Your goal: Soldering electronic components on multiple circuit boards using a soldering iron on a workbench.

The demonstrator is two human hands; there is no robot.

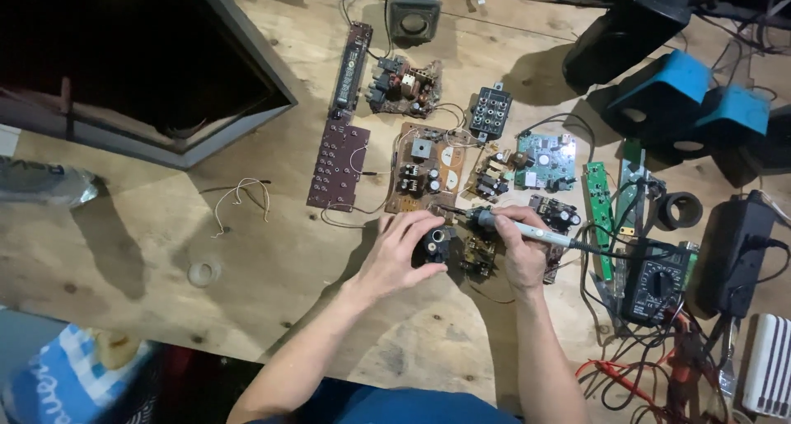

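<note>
Left hand (402, 251) grips a small black component (435, 244) — cylindrical, dark-topped.

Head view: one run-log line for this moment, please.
left hand: grips small black component | right hand: holds soldering iron, tip toward brown circuit board | surface: plywood table | nearby: multimeter

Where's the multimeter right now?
In the head view, the multimeter lies at the right of the wooden table, just right of the right hand holding the soldering iron, beside a black power adapter.
</note>
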